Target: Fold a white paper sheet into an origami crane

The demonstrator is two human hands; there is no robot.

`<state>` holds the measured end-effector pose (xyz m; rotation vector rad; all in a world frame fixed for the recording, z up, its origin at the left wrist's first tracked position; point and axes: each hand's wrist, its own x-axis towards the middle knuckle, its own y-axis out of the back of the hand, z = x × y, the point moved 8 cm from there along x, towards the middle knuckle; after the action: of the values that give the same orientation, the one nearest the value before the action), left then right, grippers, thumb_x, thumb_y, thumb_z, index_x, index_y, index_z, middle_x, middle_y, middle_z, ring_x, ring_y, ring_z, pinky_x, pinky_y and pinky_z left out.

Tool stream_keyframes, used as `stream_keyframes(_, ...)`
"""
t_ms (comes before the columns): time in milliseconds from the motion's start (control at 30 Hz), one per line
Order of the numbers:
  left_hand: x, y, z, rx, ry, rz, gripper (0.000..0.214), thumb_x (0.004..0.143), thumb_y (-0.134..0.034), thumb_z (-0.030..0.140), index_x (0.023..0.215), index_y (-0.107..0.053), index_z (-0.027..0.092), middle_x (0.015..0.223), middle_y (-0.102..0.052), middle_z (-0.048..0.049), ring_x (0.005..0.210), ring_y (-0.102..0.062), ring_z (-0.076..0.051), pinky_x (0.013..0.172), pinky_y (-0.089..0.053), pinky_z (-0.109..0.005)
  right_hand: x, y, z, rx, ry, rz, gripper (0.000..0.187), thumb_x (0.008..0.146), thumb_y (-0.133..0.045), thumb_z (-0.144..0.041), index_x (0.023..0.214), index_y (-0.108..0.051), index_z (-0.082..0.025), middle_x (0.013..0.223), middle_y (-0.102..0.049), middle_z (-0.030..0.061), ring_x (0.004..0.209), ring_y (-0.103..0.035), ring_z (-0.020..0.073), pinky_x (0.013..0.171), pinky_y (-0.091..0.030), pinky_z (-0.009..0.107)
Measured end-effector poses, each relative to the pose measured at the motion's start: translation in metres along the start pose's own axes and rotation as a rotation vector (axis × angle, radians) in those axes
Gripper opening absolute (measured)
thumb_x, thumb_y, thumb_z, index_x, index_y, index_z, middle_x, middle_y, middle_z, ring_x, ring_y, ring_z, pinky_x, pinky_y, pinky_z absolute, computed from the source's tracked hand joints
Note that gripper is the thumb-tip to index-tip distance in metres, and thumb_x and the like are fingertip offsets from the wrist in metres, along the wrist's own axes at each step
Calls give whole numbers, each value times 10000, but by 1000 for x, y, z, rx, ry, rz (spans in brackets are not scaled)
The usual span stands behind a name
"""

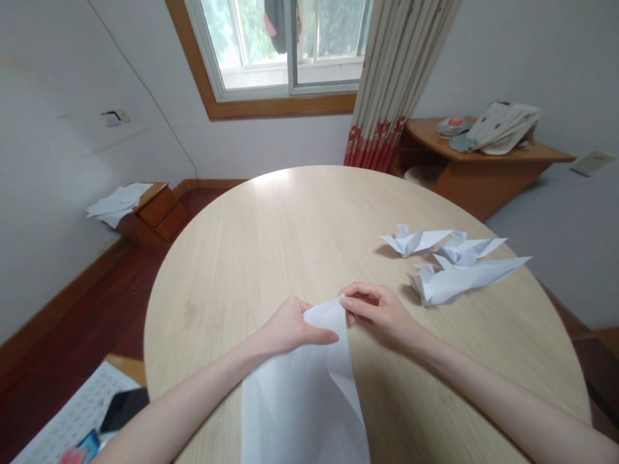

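Note:
A long white sheet of paper (304,393) stretches from the near edge of the view up to both hands, its far end lifted and bent. My left hand (294,327) grips the sheet's upper left part, the thumb lying across the front and the fingers hidden behind it. At the top right corner, my right hand (370,304) pinches the paper between thumb and fingertips. Beyond the right hand stand folded white paper birds: one at the back (411,241), one in the middle (467,248) and a larger one nearest (464,281).
A round wooden table (242,258) carries the work. At lower left lie a dark phone (124,409) and a printed sheet (62,412). Papers (118,201) cover a small cabinet (167,209) at left. A bag (503,127) rests on the desk (498,174) at right, near the curtain (387,84).

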<state>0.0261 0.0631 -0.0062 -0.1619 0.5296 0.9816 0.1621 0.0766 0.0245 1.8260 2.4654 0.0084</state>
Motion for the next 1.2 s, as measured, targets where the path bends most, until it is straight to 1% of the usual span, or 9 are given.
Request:
stream_keyframes(233,-1,-3,2,-1,-9,-36,264,530,-751,324,546,-573,130,514,-502,32,448,-439,-81,408,-289,-193,-1,-1,-2,-38,-33,-64,377,766,-653,-522,785,-705,-149,444,-592,-2,417,-467,103,442,-293,249)
stream_keyframes(367,-1,-2,2,20,3,-30,249,545,-751,308,539,-574,132,507,-509,31,450,-449,-84,409,-280,-194,0,2,2,-63,-84,-77,404,749,-665,-532,762,-710,-131,461,-634,32,368,-371,72,394,-206,237)
stream_keyframes(433,0,-1,1,36,5,-23,254,547,-750,310,530,-567,136,504,-508,32,444,-447,-84,404,-282,-197,0,2,5,-41,-114,-85,410,728,-681,-537,758,-707,-129,467,-643,40,355,-343,64,380,-188,233)
stream_keyframes(633,1,-1,0,45,-14,-34,270,550,-751,336,549,-572,134,517,-510,28,445,-440,-89,413,-286,-207,3,1,9,-5,-143,-100,380,678,-736,-505,734,-710,-130,488,-662,53,356,-360,58,376,-201,220)
stream_keyframes(867,0,-1,3,32,-38,-39,255,557,-746,316,571,-579,124,531,-496,27,472,-429,-87,434,-272,-203,5,2,11,-18,-172,-145,361,682,-735,-493,702,-716,-133,535,-679,60,376,-350,55,390,-199,230)
stream_keyframes(967,0,-1,4,39,-45,-41,251,557,-740,313,574,-579,121,530,-490,27,482,-425,-87,441,-264,-204,4,-1,8,-38,-149,-188,340,666,-752,-476,612,-694,-145,511,-646,37,423,-440,79,431,-266,240)
stream_keyframes(1033,1,-2,4,46,-52,-51,251,558,-736,316,573,-578,122,525,-484,28,481,-417,-86,444,-254,-206,4,-2,7,-24,-134,-194,333,653,-763,-472,612,-687,-151,502,-630,25,467,-510,105,475,-318,250)
stream_keyframes(1133,1,-2,5,52,-60,-51,258,548,-734,327,566,-577,123,519,-474,26,478,-404,-87,444,-239,-212,3,-1,9,4,-120,-175,350,674,-738,-497,643,-679,-154,482,-611,12,445,-497,102,472,-314,252)
stream_keyframes(1200,1,-2,6,51,-60,-51,263,539,-734,333,563,-576,124,521,-474,22,478,-403,-89,443,-237,-215,3,-1,10,-3,-111,-164,361,682,-730,-506,616,-649,-160,474,-602,7,435,-480,97,463,-304,249)
